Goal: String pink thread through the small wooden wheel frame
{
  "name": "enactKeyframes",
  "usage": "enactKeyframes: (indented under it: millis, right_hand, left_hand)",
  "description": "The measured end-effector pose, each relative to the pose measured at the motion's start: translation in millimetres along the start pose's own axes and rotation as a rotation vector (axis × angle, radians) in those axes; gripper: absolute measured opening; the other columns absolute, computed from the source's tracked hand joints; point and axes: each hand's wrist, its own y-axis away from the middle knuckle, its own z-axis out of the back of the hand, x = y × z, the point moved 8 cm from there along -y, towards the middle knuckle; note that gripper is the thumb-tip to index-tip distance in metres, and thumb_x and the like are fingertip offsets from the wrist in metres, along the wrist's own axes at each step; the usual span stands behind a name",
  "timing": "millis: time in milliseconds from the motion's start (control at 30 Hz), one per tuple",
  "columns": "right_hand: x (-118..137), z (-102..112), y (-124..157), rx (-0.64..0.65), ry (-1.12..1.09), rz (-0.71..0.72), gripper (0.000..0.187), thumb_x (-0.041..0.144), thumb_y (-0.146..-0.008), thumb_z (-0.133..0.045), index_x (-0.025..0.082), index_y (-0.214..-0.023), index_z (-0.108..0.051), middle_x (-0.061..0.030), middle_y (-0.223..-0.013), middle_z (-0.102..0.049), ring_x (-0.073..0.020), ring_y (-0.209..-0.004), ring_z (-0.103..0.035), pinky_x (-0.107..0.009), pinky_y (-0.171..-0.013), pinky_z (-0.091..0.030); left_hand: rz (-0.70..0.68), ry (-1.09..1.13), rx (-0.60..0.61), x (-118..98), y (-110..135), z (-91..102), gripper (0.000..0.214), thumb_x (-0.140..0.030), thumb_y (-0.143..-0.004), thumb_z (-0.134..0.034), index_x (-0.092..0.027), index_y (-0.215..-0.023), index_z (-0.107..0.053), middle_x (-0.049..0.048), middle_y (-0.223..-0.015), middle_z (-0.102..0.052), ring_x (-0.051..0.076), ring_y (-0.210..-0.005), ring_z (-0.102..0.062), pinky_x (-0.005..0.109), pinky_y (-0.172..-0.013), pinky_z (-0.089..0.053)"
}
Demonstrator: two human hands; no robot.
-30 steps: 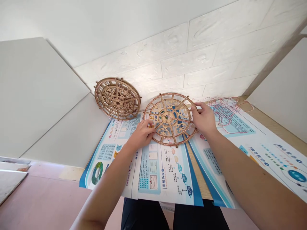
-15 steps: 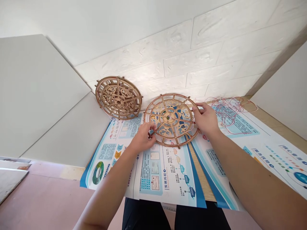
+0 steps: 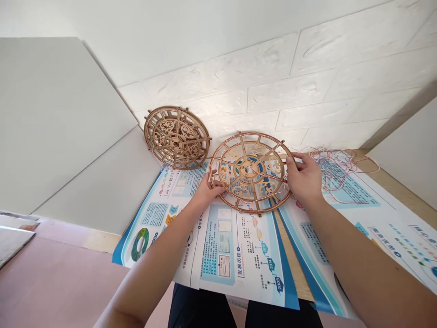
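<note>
A round wooden wheel frame [image 3: 251, 172] with thin spokes and a lacy middle sits on a shiny blue and white paper poster [image 3: 221, 241]. Both hands hold it from opposite sides, which keeps it steady. The left hand [image 3: 206, 193] has its fingers curled on the lower rim. The right hand [image 3: 303, 178] pinches the right rim between thumb and fingers. A second round wooden wheel [image 3: 176, 137] leans on the white brick wall [image 3: 273, 77]. A tangle of thin red wire [image 3: 336, 168] lies off to the right.
</note>
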Motion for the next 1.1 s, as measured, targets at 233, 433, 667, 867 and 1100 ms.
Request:
enactKeyframes:
  millis: [233, 433, 667, 867, 1100]
  right_hand:
    - [12, -1, 6, -0.023, 0.020, 0.075, 0.041, 0.053, -0.091, -0.060, 0.020, -0.115, -0.064, -0.0047, -0.071, -0.067, -0.0193, -0.053, -0.057, -0.030, -0.049, -0.041]
    - [14, -3, 8, -0.023, 0.034, 0.074, 0.043, 0.057, -0.091, -0.061, 0.020, -0.114, -0.063, -0.0048, -0.071, -0.066, -0.0201, -0.054, -0.056, -0.031, -0.051, -0.042]
    - [21, -2, 12, -0.018, 0.020, 0.125, 0.043, 0.056, -0.093, -0.059, 0.021, -0.117, -0.063, -0.0042, -0.071, -0.064, -0.0205, -0.057, -0.058, -0.032, -0.054, -0.044]
    - [21, -3, 14, 0.007, -0.072, 0.107, 0.037, 0.049, -0.091, -0.060, 0.023, -0.117, -0.062, 0.0000, -0.067, -0.058, -0.0166, -0.053, -0.050, -0.028, -0.049, -0.039]
    - [27, -4, 18, 0.039, -0.105, 0.107, 0.036, 0.034, -0.082, -0.057, 0.023, -0.116, -0.060, 0.0025, -0.063, -0.049, -0.0162, -0.052, -0.045, -0.026, -0.047, -0.035]
  left_hand:
    - [-0.011, -0.028, -0.076, 2, -2, 5.7, 0.067, -0.013, -0.065, -0.077, -0.021, -0.121, -0.041, 0.0010, -0.085, -0.071, 0.017, -0.074, -0.069, 0.032, -0.071, -0.053]
    - [0.014, -0.046, -0.115, 5, -3, 10.6, 0.065, -0.013, -0.067, -0.078, -0.022, -0.120, -0.042, 0.0005, -0.084, -0.070, 0.018, -0.076, -0.069, 0.030, -0.069, -0.052]
    - [0.026, -0.045, -0.114, 4, -1, 11.6, 0.061, -0.016, -0.070, -0.079, -0.022, -0.119, -0.044, 0.0037, -0.095, -0.071, 0.019, -0.084, -0.070, 0.034, -0.074, -0.055]
    - [0.049, -0.071, -0.094, 3, 2, 11.1, 0.058, -0.015, -0.072, -0.075, -0.023, -0.119, -0.041, 0.0002, -0.084, -0.069, 0.018, -0.072, -0.069, 0.032, -0.067, -0.053]
    - [0.023, -0.082, -0.105, 3, 0, 13.6, 0.055, -0.012, -0.071, -0.071, -0.023, -0.116, -0.040, -0.0060, -0.068, -0.062, 0.015, -0.058, -0.062, 0.030, -0.062, -0.050]
